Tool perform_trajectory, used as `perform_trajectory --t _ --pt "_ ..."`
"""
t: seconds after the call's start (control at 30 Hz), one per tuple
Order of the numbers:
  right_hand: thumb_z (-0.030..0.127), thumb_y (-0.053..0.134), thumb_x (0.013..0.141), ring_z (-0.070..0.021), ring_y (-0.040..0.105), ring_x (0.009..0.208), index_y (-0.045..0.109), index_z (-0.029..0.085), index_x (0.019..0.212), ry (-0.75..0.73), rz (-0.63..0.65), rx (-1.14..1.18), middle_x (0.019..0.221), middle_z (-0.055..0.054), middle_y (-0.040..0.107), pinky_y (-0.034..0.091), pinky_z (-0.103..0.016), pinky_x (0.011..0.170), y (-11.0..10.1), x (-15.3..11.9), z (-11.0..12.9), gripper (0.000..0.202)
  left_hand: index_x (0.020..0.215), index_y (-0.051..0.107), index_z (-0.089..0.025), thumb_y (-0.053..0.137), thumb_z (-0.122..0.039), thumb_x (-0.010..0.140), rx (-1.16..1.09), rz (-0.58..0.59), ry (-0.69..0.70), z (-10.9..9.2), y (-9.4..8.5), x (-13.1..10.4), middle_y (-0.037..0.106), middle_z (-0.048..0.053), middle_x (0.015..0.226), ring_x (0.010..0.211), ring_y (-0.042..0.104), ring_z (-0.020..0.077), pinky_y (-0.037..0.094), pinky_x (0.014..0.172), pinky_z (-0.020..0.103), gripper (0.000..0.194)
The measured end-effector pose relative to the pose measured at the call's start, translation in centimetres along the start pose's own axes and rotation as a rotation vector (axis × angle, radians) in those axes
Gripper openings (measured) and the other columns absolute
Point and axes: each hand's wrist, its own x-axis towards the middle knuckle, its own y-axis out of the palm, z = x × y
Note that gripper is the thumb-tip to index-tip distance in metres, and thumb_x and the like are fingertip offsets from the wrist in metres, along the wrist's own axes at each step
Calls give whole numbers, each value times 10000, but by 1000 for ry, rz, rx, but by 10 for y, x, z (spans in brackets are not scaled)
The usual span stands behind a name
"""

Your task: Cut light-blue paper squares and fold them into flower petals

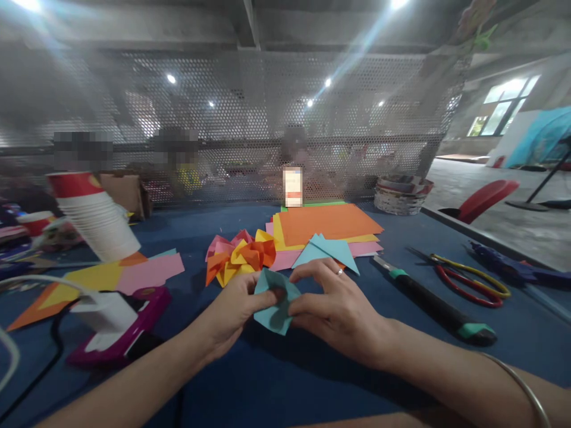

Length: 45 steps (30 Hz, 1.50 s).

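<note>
Between my two hands is a small piece of folded teal paper [277,321], held up over the blue tabletop. My left hand [236,306] pinches its left side, the thumb lying across the paper. The fingers and thumb of my right hand [334,303], which wears a ring, grip its right edge. Just beyond my hands lie folded light-blue paper pieces [328,252], resting against a stack of coloured sheets [330,224] with orange on top. Left of that sits a cluster of folded pink, orange and yellow paper [241,255].
At right lie a black-and-green utility knife [437,300], red-and-yellow-handled scissors [473,282] and a dark blue glue gun [513,264]. A purple power strip [120,339] with a white plug, paper scraps [147,273] and leaning paper cups [93,217] are at left. A woven basket [401,195] stands behind.
</note>
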Motion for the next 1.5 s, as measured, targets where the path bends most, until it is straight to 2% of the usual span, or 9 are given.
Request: perform_trajectory --t 0.23,0.33,0.5,0.6,0.73,0.93,1.13,1.4,1.5 --pt "234 626 844 -205 498 1000 633 223 832 63 -71 9 1084 -62 557 424 -367 871 6 0 -2 18 779 638 -159 726 -244 633 118 68 42 11 2 1 570 -46 634 559 485 95 353 527 190 191" --pt "198 631 832 -200 509 978 592 213 859 99 -46 47 1071 -64 548 429 -351 850 8 -1 -1 50 790 630 -161 710 -205 622 148 75 27 10 4 -1 547 -58 630 561 470 92 343 526 188 190" --pt "165 639 798 -193 545 936 466 220 1077 286 14 132 1038 -54 568 437 -314 773 12 -3 -1 333 757 634 -163 631 -200 677 249 83 101 7 6 -1 544 -46 636 582 488 103 353 534 194 88" --pt "201 621 810 -161 574 745 439 230 1157 440 108 176 878 -6 603 410 -267 639 16 -3 -4 393 767 632 -167 636 -242 693 263 76 107 8 7 -1 585 -18 685 628 542 131 400 562 217 106" --pt "183 599 801 -128 544 629 506 223 1110 518 152 288 705 41 578 361 -224 566 18 -1 -7 326 854 628 -178 588 -254 746 269 103 141 9 11 -4 608 -2 757 685 567 141 445 615 232 138" --pt "165 605 770 -104 479 552 558 214 1028 540 110 344 606 71 502 318 -208 515 15 1 -5 268 979 570 -191 532 -269 801 260 116 155 6 14 -8 598 -4 798 711 579 145 506 627 246 199" --pt "104 559 759 -95 483 554 556 207 1052 503 63 352 623 70 496 335 -201 530 15 0 -2 310 936 557 -175 582 -244 771 222 139 155 10 12 -4 616 12 841 699 596 139 505 624 250 180" --pt "144 543 783 -96 498 576 538 192 1068 498 82 349 648 60 525 339 -194 541 17 -1 -4 289 970 551 -175 492 -129 740 288 43 229 18 7 -2 627 -1 818 631 588 117 494 598 236 242" --pt "205 524 826 -87 437 539 580 181 831 504 143 287 612 45 515 302 -192 513 18 -1 -6 61 1019 553 -189 458 -110 771 388 10 295 18 4 -4 624 -11 823 634 585 113 487 604 231 277"
